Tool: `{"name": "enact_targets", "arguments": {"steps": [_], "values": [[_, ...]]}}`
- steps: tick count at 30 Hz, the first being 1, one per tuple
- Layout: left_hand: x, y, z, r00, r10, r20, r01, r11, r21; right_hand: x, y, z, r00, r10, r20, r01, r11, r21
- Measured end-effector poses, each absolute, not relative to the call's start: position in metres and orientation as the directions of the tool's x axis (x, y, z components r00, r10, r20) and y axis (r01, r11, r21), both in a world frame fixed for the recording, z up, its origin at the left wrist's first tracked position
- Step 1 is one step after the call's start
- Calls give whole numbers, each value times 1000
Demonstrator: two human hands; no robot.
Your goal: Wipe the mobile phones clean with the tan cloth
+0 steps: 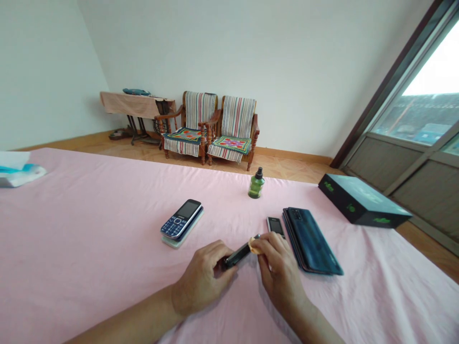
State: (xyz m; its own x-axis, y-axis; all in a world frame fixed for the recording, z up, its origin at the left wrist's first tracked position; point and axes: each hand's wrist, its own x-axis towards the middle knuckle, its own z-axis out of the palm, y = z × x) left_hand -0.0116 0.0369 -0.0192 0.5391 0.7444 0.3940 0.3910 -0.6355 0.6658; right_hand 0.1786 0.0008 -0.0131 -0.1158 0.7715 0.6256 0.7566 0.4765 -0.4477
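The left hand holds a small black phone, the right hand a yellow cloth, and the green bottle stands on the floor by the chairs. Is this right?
No: the green bottle stands on the pink sheet, not the floor, as the head view shows. The rest stands.

A pink sheet covers the foreground. On it, a blue keypad phone rests on a pale green case, and a green bottle with a black cap stands beyond. To the right, a small phone lies just beside a dark blue smartphone, near a dark box. A white-and-blue packet sits far left. Beyond stand two striped wooden armchairs, a cloth-draped table and, right, a window.
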Motion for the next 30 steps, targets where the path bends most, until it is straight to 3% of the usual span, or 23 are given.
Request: {"name": "enact_targets", "arguments": {"steps": [11, 13, 16, 20, 30], "values": [[-14, 40, -17, 583, 687, 433, 269, -666, 695, 129, -18, -16, -304, 720, 624, 642, 639, -424], [-13, 39, -17, 573, 706, 415, 308, -655, 690, 138, -15, -17, -249, 740, 624, 629, 614, -477], [-11, 39, -18, 547, 750, 372, 380, -618, 688, 162, -6, -18, -33, 782, 623, 640, 495, -587], [-9, 39, -18, 534, 779, 328, 413, -579, 703, 184, 5, -21, 133, 766, 629, 717, 364, -594], [-10, 39, -22, 545, 771, 330, 365, -573, 734, 148, -7, -27, -14, 754, 656, 664, 498, -558]]}}
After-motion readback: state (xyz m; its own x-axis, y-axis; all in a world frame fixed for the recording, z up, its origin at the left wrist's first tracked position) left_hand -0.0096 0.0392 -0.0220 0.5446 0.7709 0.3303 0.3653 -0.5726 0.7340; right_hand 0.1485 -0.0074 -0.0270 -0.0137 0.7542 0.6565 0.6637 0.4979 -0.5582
